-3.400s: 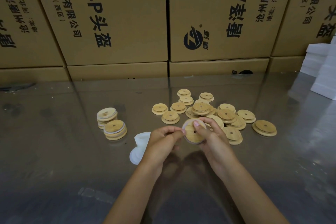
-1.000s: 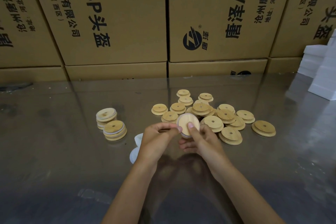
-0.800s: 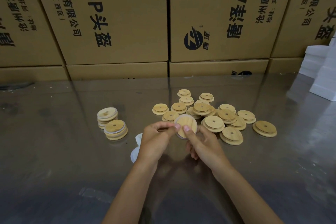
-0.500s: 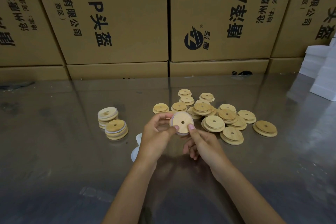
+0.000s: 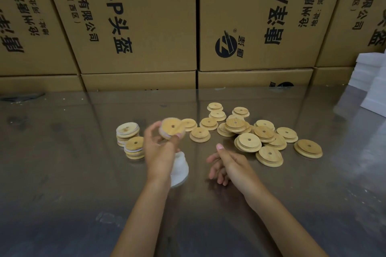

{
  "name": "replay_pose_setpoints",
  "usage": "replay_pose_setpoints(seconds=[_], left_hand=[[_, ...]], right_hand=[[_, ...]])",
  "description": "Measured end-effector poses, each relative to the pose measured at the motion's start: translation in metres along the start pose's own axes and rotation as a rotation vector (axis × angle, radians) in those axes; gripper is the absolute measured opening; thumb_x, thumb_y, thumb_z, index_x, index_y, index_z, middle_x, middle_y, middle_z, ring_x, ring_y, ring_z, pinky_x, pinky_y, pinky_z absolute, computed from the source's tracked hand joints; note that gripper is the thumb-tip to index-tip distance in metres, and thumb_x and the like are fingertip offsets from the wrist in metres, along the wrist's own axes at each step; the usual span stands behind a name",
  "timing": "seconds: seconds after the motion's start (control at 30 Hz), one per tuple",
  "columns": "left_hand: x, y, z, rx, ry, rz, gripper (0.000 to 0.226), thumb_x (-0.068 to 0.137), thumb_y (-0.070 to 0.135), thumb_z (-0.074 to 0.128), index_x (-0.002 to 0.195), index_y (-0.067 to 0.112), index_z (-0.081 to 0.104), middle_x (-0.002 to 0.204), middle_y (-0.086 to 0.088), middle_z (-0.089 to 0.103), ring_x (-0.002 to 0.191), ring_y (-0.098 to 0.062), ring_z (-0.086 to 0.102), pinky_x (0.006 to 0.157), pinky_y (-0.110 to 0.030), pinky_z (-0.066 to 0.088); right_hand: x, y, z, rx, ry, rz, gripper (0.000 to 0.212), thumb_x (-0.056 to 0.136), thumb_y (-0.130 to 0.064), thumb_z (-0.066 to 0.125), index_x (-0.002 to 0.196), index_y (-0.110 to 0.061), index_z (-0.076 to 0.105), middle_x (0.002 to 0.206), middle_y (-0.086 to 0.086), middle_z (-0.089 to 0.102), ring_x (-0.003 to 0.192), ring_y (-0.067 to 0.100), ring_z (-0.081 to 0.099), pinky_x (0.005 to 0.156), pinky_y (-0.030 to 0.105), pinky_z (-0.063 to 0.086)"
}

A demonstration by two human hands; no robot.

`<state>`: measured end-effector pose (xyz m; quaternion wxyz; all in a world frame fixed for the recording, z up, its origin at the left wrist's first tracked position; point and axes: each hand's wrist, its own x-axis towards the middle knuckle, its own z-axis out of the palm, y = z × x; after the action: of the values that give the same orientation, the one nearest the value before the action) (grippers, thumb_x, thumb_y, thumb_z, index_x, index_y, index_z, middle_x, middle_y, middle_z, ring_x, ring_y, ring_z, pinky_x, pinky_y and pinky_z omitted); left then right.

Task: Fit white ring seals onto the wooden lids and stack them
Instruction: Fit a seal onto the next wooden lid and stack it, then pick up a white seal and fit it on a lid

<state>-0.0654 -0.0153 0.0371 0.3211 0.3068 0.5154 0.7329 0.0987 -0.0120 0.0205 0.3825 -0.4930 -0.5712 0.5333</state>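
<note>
My left hand (image 5: 159,152) holds a round wooden lid (image 5: 171,127) with a white ring seal round its edge, raised above the table and blurred by motion. It is just right of two short stacks of sealed lids (image 5: 131,140). My right hand (image 5: 228,162) hangs empty over the table with its fingers loosely curled, apart from the lid. A pile of white ring seals (image 5: 179,170) lies on the table, partly hidden behind my left wrist. Several loose wooden lids (image 5: 248,132) are scattered to the right.
The work surface is a shiny metal table (image 5: 62,173). Stacked cardboard boxes (image 5: 135,27) form a wall along its far edge. White foam blocks (image 5: 373,81) stand at the far right.
My right hand has let go of the lid and dropped toward the table. My left hand has carried the sealed lid leftward toward the two stacks.
</note>
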Motion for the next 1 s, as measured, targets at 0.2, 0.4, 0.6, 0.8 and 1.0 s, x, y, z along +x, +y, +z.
replay_pose_setpoints(seconds=[0.2,0.4,0.6,0.8,1.0], left_hand=[[0.029,-0.010,-0.028,-0.069,0.291,-0.042,0.054,0.085,-0.009,0.053,0.135,0.009,0.041,0.116,-0.019,0.060,0.085,-0.025,0.060,0.066,-0.032,0.051],[0.024,-0.007,-0.026,0.171,0.422,-0.038,0.058,0.086,0.003,0.052,0.141,0.017,0.043,0.138,-0.015,0.029,0.092,-0.022,0.054,0.085,-0.027,0.044],[0.021,-0.004,-0.023,0.225,0.455,-0.009,0.061,0.086,0.005,0.058,0.143,0.013,0.037,0.144,-0.015,0.023,0.122,-0.033,0.048,0.103,-0.037,0.043],[0.017,-0.002,-0.017,0.286,0.424,0.114,0.054,0.084,0.001,0.056,0.136,0.011,0.043,0.140,-0.014,0.027,0.121,-0.033,0.048,0.101,-0.043,0.045],[-0.003,-0.003,0.001,0.395,0.262,0.290,0.052,0.080,-0.002,0.054,0.129,0.015,0.047,0.130,-0.003,0.031,0.119,-0.030,0.046,0.097,-0.033,0.041]], right_hand=[[0.001,0.001,0.000,0.002,-0.007,0.011,0.050,0.104,-0.044,0.039,0.089,-0.009,0.071,0.061,0.006,0.067,0.048,0.013,0.052,0.046,0.019,0.040],[0.002,0.002,0.000,0.013,-0.010,0.012,0.048,0.105,-0.041,0.040,0.089,-0.008,0.070,0.060,0.006,0.067,0.047,0.012,0.052,0.046,0.019,0.040],[0.004,0.005,0.000,0.018,0.012,0.008,0.043,0.106,-0.036,0.042,0.087,-0.008,0.069,0.057,0.005,0.066,0.046,0.012,0.051,0.045,0.020,0.040],[0.011,0.016,-0.008,-0.180,0.362,-0.235,0.016,0.094,-0.011,0.058,0.085,-0.020,0.067,0.078,-0.008,0.067,0.076,0.008,0.059,0.067,0.016,0.044],[0.016,0.025,-0.035,-0.803,0.591,-0.258,0.042,0.092,-0.019,0.058,0.133,-0.013,0.055,0.145,0.005,0.047,0.139,0.026,0.031,0.113,0.041,0.026]])
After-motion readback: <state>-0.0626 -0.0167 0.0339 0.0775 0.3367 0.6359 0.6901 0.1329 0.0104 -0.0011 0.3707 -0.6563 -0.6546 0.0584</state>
